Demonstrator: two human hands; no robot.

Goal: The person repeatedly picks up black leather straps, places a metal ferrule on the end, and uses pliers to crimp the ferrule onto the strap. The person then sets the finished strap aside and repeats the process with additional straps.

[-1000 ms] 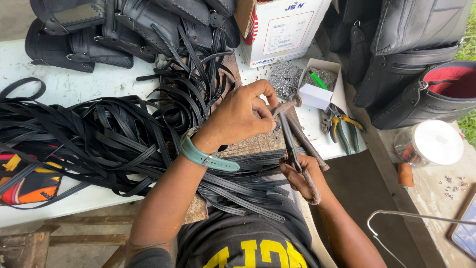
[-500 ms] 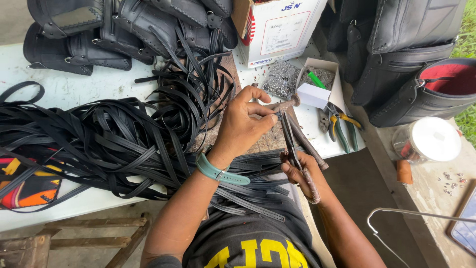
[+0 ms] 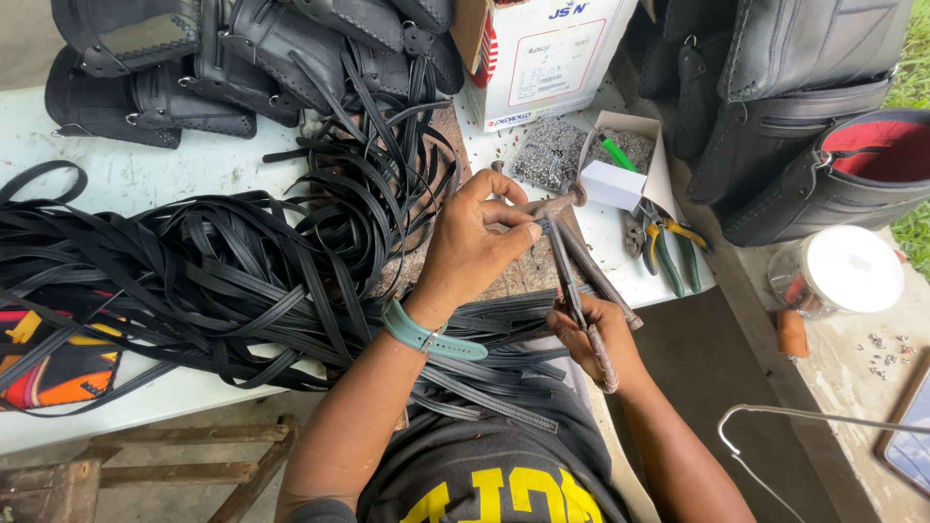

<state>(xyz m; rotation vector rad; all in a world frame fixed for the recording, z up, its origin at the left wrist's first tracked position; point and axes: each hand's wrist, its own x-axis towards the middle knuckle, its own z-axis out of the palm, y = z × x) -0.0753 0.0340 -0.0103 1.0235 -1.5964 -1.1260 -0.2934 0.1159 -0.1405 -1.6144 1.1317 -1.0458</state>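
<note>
The left hand [image 3: 475,247] lies over the middle of the bench [image 3: 145,179], its fingers pinched together on a small piece at the head of a long metal hand tool [image 3: 572,276]; what the piece is I cannot tell, it is too small. A teal wristband [image 3: 426,334] sits on the left wrist. The right hand [image 3: 596,339], at about 4 o'clock from the left one, has its grip clamped around the handles of the same tool, which runs from the right palm up toward 11 o'clock — its tip meets the left fingertips. Under both hands a bundle of black leather straps [image 3: 242,281] spreads across the bench toward 9 o'clock, and some straps hang over the near edge onto the person's lap. At 12 o'clock stands a white cardboard box [image 3: 542,58], and just below it lies a heap of small metal rivets [image 3: 547,150] beside a small open box [image 3: 630,155]. Pliers with yellow and green handles [image 3: 668,242] lie at 3 o'clock from the left hand. Black leather bags [image 3: 223,58] are stacked at 10 o'clock, more of them at 2 o'clock, and a jar with a white lid [image 3: 838,271] stands well apart, off the bench, at 3 o'clock.
</note>
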